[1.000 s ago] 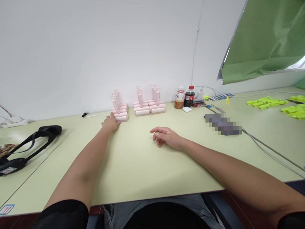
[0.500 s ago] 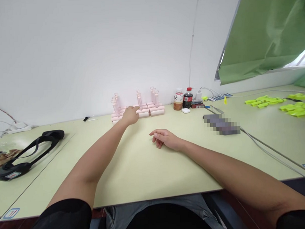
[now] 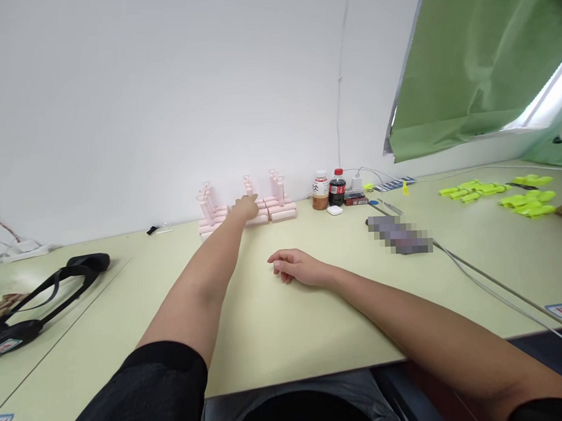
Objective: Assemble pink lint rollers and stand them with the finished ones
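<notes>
Head view, the only feed I have: the left hand (image 3: 244, 209) is out at the far side of the pale yellow-green table (image 3: 276, 333), back of the hand toward me, over the middle group of pink pieces (image 3: 258, 220). One finger extends to the right, by the foot of an upright stem. The fingers' far side is hidden, so I cannot tell whether they grip a piece or only touch it

Pink pieces stand along the wall in three groups, each a low block with an upright stem and a small loop on top. The left group (image 3: 204, 205) is partly covered by my view of the left forearm; the right group (image 3: 283, 215) sits just beside the middle one

The right hand (image 3: 296, 267) is low over the tabletop, nearer the body, well apart from the pieces; I read it as half open, fingers loosely curled, thumb uppermost

Right of the row I note a white-capped bottle (image 3: 320, 197), a red-capped dark bottle (image 3: 337, 193) and a small white case (image 3: 335, 210) in front. Farther right, a pixelated object (image 3: 399, 234) and bright yellow pieces (image 3: 474, 190); far left, a black frame (image 3: 88, 263)
</notes>
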A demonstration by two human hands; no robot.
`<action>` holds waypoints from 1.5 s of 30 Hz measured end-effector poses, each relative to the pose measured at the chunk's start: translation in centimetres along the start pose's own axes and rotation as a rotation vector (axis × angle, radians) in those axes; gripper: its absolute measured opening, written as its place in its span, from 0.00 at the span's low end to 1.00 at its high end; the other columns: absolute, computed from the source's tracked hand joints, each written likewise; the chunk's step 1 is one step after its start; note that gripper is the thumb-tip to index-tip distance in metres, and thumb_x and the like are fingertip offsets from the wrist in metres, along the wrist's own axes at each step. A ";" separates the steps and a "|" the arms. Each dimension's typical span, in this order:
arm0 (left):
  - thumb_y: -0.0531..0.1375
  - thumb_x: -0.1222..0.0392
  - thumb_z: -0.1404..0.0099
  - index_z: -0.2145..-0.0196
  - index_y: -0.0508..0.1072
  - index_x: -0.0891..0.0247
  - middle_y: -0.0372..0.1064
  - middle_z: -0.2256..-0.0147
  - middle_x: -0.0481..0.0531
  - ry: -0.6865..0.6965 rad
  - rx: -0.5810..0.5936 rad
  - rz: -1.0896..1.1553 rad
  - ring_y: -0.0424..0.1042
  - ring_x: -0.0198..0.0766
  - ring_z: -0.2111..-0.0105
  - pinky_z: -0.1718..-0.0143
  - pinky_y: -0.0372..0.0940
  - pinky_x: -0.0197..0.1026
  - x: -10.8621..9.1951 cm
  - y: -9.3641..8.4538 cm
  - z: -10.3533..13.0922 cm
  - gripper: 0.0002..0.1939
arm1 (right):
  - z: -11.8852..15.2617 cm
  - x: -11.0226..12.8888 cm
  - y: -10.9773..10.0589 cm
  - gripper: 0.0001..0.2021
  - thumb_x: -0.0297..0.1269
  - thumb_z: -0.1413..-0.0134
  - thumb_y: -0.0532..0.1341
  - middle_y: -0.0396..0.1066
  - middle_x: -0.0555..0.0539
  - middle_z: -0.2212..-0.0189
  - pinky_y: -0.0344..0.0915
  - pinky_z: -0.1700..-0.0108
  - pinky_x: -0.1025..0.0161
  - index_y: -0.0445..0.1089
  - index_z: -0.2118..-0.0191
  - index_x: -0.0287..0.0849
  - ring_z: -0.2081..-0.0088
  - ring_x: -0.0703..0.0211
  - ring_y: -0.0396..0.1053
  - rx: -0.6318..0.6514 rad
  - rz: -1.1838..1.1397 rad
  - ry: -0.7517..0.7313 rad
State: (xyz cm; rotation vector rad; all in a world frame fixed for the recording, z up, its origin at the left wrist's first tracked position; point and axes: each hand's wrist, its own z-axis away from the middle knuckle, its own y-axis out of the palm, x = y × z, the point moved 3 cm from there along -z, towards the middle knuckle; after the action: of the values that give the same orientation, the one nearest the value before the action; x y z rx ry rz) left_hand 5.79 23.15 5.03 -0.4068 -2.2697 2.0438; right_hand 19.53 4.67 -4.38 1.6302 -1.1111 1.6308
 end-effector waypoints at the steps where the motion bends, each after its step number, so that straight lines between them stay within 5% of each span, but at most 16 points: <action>1: 0.52 0.57 0.38 0.34 0.54 0.53 0.56 0.38 0.61 0.008 -0.019 -0.004 0.59 0.57 0.42 0.47 0.59 0.55 0.1 0.2 0.3 0.34 | 0.0 -0.1 0.0 0.17 0.49 0.43 0.61 0.69 0.47 0.66 0.70 0.69 0.64 0.71 0.56 0.41 0.72 0.65 0.68 -0.002 0.009 0.002; 10: 0.48 0.62 0.36 0.38 0.64 0.57 0.64 0.45 0.58 0.089 -0.291 0.098 0.66 0.47 0.46 0.44 0.61 0.48 -0.3 -1.2 5.7 0.28 | -0.8 -1.0 -0.3 0.16 0.46 0.45 0.62 0.68 0.47 0.68 0.70 0.75 0.67 0.71 0.55 0.41 0.70 0.62 0.68 -0.109 0.001 0.045; 13: 0.51 0.62 0.38 0.42 0.68 0.57 0.71 0.53 0.55 0.068 -0.380 0.387 0.72 0.46 0.55 0.49 0.66 0.49 -0.8 -1.5 8.6 0.27 | -0.9 -1.1 -1.1 0.23 0.45 0.47 0.65 0.68 0.44 0.66 0.69 0.78 0.66 0.66 0.47 0.42 0.69 0.59 0.68 -0.293 -0.038 0.129; 17: 0.55 0.62 0.40 0.41 0.67 0.60 0.73 0.60 0.52 0.016 -0.259 0.995 0.74 0.41 0.62 0.63 0.73 0.44 -1.5 -0.4 13.0 0.28 | -0.8 -0.2 -1.7 0.27 0.43 0.51 0.67 0.69 0.41 0.57 0.71 0.75 0.65 0.64 0.45 0.45 0.64 0.57 0.68 -0.444 -0.132 0.033; 24: 0.59 0.55 0.42 0.59 0.72 0.61 0.71 0.52 0.54 0.031 -0.414 1.449 0.74 0.42 0.55 0.57 0.70 0.45 -0.1 0.9 18.8 0.13 | -0.2 2.1 0.0 0.27 0.45 0.50 0.67 0.70 0.42 0.53 0.72 0.63 0.60 0.64 0.45 0.45 0.56 0.54 0.68 -0.277 -0.207 -0.162; 30: 0.67 0.48 0.48 0.64 0.76 0.66 0.74 0.63 0.54 0.090 -0.146 1.507 0.70 0.41 0.63 0.64 0.64 0.40 -1.2 3.0 19.7 0.20 | 0.0 2.1 1.1 0.27 0.47 0.53 0.69 0.72 0.42 0.58 0.71 0.66 0.60 0.65 0.50 0.42 0.57 0.51 0.71 -0.170 -0.174 -0.192; 40: 0.70 0.51 0.52 0.66 0.75 0.64 0.72 0.65 0.49 -0.003 -0.279 1.765 0.67 0.35 0.66 0.66 0.60 0.37 -0.5 3.4 18.8 0.18 | 0.2 2.9 -0.2 0.27 0.46 0.53 0.67 0.69 0.45 0.53 0.72 0.67 0.60 0.61 0.48 0.46 0.60 0.54 0.71 -0.286 -0.075 -0.146; 45: 0.71 0.49 0.55 0.64 0.73 0.63 0.68 0.68 0.47 -0.116 -0.352 1.810 0.64 0.31 0.70 0.71 0.58 0.34 1.1 3.1 18.3 0.23 | 0.3 2.7 -3.2 0.23 0.41 0.51 0.65 0.70 0.44 0.52 0.69 0.66 0.60 0.64 0.48 0.45 0.64 0.57 0.71 -0.461 0.162 0.030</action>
State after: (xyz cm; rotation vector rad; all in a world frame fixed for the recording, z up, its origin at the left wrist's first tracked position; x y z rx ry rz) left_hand 1.23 5.99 -0.31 -3.2615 -2.3050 1.6547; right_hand 22.19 5.51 -1.29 1.2396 -1.5037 1.3546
